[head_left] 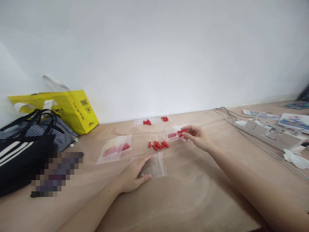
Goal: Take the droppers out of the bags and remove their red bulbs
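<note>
My left hand lies with fingers stretched out on a clear zip bag, thumb and fingers apart. Just beyond it is a loose pile of white sticks with red heads. At the right of the pile, my right hand pinches a red-headed stick between thumb and fingers; its far end is hard to make out. Beneath those fingertips lies another clear bag with red-headed sticks inside. A filled bag rests left of the pile.
Along the wall, more red-headed sticks lie on a clear bag. A yellow bag and a dark striped bag stand at left, near a pixelated object. At right are a power strip, cables, crumpled tissue and printed papers.
</note>
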A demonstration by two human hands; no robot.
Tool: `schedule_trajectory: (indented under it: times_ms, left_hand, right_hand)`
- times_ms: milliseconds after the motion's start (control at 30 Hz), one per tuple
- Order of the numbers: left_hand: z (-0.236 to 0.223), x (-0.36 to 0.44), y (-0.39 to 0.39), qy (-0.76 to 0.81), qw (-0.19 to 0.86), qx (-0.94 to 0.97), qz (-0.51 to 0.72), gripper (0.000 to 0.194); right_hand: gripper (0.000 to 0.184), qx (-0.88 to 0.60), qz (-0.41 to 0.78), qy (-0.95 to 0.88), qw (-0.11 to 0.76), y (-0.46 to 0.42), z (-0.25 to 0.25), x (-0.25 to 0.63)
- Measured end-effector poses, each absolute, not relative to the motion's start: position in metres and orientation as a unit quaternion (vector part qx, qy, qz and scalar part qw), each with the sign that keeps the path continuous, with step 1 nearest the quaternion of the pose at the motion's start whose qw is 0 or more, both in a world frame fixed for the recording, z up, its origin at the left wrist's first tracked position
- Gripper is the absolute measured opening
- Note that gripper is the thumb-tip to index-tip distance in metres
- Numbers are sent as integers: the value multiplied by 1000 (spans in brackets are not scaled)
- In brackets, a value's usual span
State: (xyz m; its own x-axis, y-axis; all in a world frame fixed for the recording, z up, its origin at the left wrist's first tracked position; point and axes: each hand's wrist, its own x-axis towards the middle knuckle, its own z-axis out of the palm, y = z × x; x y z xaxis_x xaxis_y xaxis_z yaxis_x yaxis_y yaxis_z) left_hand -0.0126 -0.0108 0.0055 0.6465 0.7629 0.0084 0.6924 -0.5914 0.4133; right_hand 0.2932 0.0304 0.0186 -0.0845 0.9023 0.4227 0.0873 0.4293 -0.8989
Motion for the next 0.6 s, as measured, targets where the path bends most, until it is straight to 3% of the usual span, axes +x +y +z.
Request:
schedule_trajectory:
  times_ms: [133, 333, 600]
  left_hand:
    - [5, -13, -10, 400, 180, 894, 93, 60]
    - [5, -15, -4, 420, 117, 888, 148, 48]
    - [5, -22, 3, 519, 79, 828, 198, 39]
  right_hand:
    - [27, -423, 250, -638, 593, 44, 8, 278]
    - [21, -437, 29, -760, 481, 60, -11, 239]
    - [26, -427, -68, -844, 318, 71, -14, 214]
